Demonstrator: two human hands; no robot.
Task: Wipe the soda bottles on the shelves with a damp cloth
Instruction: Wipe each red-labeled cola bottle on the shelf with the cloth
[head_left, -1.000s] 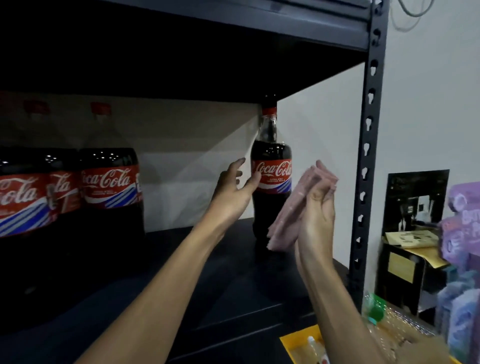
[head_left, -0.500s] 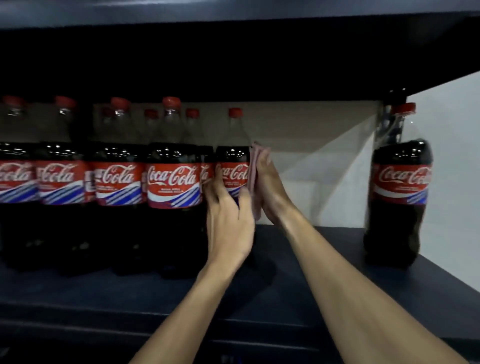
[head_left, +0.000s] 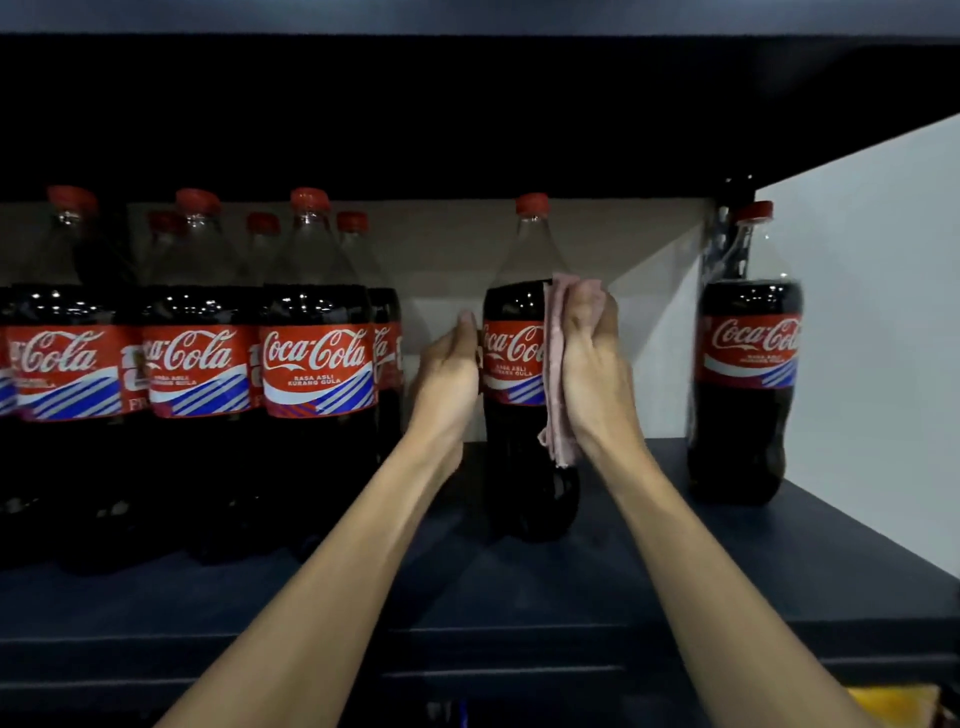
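Note:
A large cola bottle (head_left: 511, 415) with a red cap and red label stands alone mid-shelf, apart from the group on the left. My left hand (head_left: 449, 376) holds its left side at label height, fingers wrapped behind it. My right hand (head_left: 595, 364) presses a folded pink cloth (head_left: 557, 374) flat against the bottle's right side. The cloth hangs down past the label. Several more cola bottles (head_left: 317, 364) stand packed together on the left of the dark shelf (head_left: 519, 597).
Another single cola bottle (head_left: 745, 364) stands at the right end of the shelf, next to a dark upright post (head_left: 724, 249) and a white wall (head_left: 872, 338). The upper shelf (head_left: 467, 104) hangs low over the caps. Something yellow (head_left: 893, 699) shows at bottom right.
One bottle now stands out of the left group, toward the shelf's middle, between my hands. The view shifted left from the right-end bottle. The cloth now lies against this bottle's right side.

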